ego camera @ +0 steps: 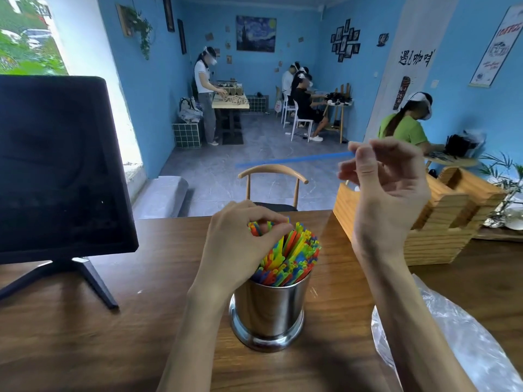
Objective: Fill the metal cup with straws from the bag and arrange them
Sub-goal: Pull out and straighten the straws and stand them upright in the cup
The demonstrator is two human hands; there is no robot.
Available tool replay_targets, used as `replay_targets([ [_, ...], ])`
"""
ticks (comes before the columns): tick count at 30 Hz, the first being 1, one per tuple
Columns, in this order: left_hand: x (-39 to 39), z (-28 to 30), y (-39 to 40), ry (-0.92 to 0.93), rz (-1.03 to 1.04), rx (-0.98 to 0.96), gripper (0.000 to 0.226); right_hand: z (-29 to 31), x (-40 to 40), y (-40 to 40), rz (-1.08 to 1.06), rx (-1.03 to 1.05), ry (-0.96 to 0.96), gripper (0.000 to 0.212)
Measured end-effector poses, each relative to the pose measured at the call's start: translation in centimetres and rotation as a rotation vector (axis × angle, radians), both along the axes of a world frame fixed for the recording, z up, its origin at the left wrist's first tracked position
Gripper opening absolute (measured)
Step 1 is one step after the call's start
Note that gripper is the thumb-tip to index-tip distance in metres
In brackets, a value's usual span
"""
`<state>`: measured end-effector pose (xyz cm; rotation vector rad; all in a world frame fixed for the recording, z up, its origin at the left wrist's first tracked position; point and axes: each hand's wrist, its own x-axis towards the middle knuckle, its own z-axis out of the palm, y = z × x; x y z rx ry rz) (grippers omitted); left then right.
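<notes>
Left hand (243, 239): fingers pinch multicoloured plastic straws (294, 256) in shiny round metal cup (268, 309).
Right hand (387, 188): raised, fingertips pinch single blue straw (294, 159).

Lighting: bright daylight from the overexposed window opening (17, 35) at ten o'clock, whitening its frame; soft shadows under the shiny cylindrical metal cup (268, 309) and beneath the black flat monitor on its splayed stand (56, 171). Glare: pale highlights on the cup's wall and on the crinkled clear plastic bag (464, 343) at five o'clock. Picture quality: the thin blue straw (294, 159) is motion-blurred, and wide-angle distortion bows lines toward the edges.
</notes>
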<state>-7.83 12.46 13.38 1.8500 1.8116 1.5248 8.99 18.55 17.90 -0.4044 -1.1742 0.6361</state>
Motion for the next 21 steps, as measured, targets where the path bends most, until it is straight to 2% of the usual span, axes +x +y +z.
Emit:
replay_targets([
  [3, 0.5, 0.8, -0.5, -0.242, -0.099, 0.012, 0.030, -0.9, 0.1, 0.3, 0.204, -0.116, -0.140, 0.010],
  [7, 0.8, 1.3, -0.3, -0.546, -0.080, 0.206, 0.022, -2.7, 0.4, 0.8, 0.367, -0.200, -0.534, 0.019],
  [10, 0.9, 1.3, -0.4, -0.703, -0.091, 0.264, 0.019, -3.6, 0.6, 0.8, 0.425, -0.212, -0.840, 0.016],
  [13, 1.2, 1.5, -0.7, -0.654, -0.140, 0.308, 0.043, -4.0, 0.3, 1.0, 0.366, -0.200, -0.926, 0.009],
  [15, 0.9, 1.4, -0.8, -0.549, -0.188, 0.304, 0.071, -4.0, 0.2, 1.5, 0.343, -0.233, -0.843, 0.009],
  [17, 0.6, 0.9, -0.7, -0.380, -0.176, 0.256, 0.090, -4.0, 0.3, 2.3, 0.282, -0.306, -0.766, 0.008],
  [21, 0.3, 0.6, -0.4, -0.152, -0.143, 0.129, 0.097, -4.7, 0.3, 3.6, 0.162, -0.474, -0.790, 0.011],
])
